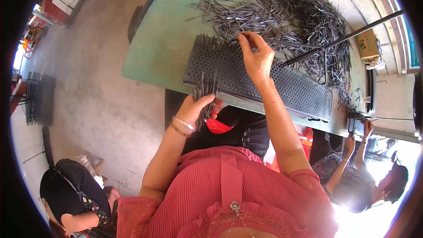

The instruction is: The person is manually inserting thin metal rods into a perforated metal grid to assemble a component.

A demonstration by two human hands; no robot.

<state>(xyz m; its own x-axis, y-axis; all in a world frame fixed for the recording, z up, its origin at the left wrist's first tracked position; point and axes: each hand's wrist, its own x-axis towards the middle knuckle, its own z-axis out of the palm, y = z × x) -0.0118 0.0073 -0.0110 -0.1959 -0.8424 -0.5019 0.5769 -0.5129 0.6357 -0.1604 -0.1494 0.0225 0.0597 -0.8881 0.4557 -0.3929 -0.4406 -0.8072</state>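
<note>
1. Holding a bundle of thin dark strips [205, 89], the left hand [191, 108] was closed around it, with the thumb lying across the front.
2. The upper ends of this bundle pointed away from that hand and overlapped, in the view, the near edge of a black perforated tray [295, 90].
3. The right hand [257, 55] was above the tray, its thumb and forefinger bent near to each other; whether a strip was between them could not be told.
4. To the left of the right hand, many standing strips [210, 44] filled holes of the tray.
5. Beyond the right hand, a large loose pile [264, 17] of similar strips lay on the green table [154, 39].
6. To its right, a dark rod [343, 39] ran slantwise.
</note>
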